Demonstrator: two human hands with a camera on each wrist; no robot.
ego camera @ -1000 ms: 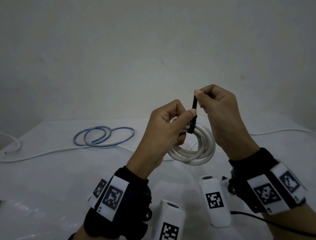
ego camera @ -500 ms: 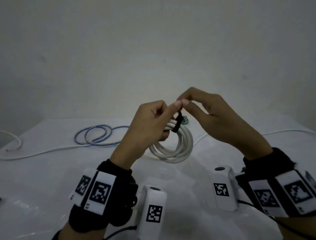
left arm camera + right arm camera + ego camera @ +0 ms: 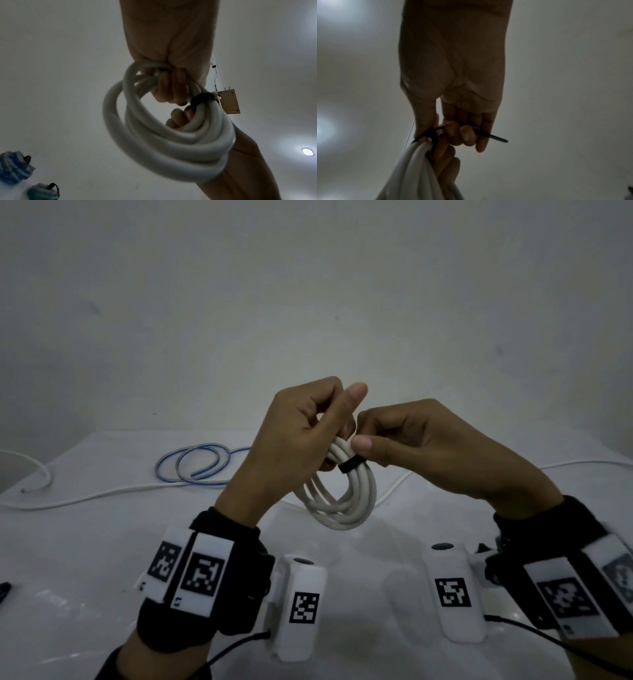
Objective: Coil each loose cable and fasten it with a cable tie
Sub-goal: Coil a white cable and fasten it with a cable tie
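Note:
A thick white cable coil point(image 3: 346, 501) hangs in the air above the table, gripped at its top by my left hand point(image 3: 308, 436), whose fingers curl round the strands point(image 3: 171, 88). A black cable tie point(image 3: 352, 465) wraps the bundle just below my right thumb. My right hand point(image 3: 411, 440) pinches the tie, and its loose tail point(image 3: 498, 138) runs between the curled fingers. The tie's band circles the strands point(image 3: 202, 98) beside my left fingers. On the table behind lies a loosely looped blue cable point(image 3: 202, 463), and a thin white cable point(image 3: 102, 494) runs along the left.
A white table point(image 3: 85, 559) fills the lower view, a plain wall behind. Two tied cable bundles, one blue point(image 3: 13, 170) and one teal point(image 3: 42, 192), show in the left wrist view. Another thin white cable point(image 3: 582, 464) trails off at the right.
My right hand dropped from pinching the tie above the coil to gripping it at the coil's side; the tie now sits snug round the strands. The coil shifted slightly right and lower.

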